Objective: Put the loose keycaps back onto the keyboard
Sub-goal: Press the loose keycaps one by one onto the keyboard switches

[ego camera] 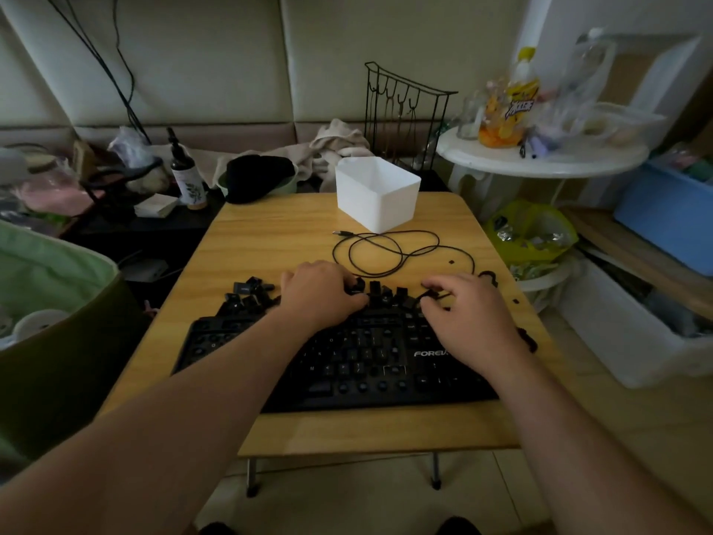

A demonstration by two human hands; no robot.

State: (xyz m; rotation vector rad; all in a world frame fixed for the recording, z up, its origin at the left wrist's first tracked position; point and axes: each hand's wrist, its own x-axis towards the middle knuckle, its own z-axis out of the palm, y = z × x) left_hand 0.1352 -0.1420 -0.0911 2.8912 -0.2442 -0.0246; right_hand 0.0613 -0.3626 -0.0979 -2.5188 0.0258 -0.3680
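A small wooden table (270, 241) in a dim, cluttered room. Your left hand (322, 293) curls over loose keycaps (250, 293) just past the keyboard (366, 364); its hold is hidden. Your right hand (468, 314), fingers bent, touches the far edge; grasp unclear. A white bin (376, 195) stands beyond both.

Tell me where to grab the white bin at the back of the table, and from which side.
Take the white bin by its top rim, from above, pinching one thin wall with fingers inside and thumb outside. It stands upright with its mouth open and looks empty; the near walls are free, while the wire rack stands close behind it.
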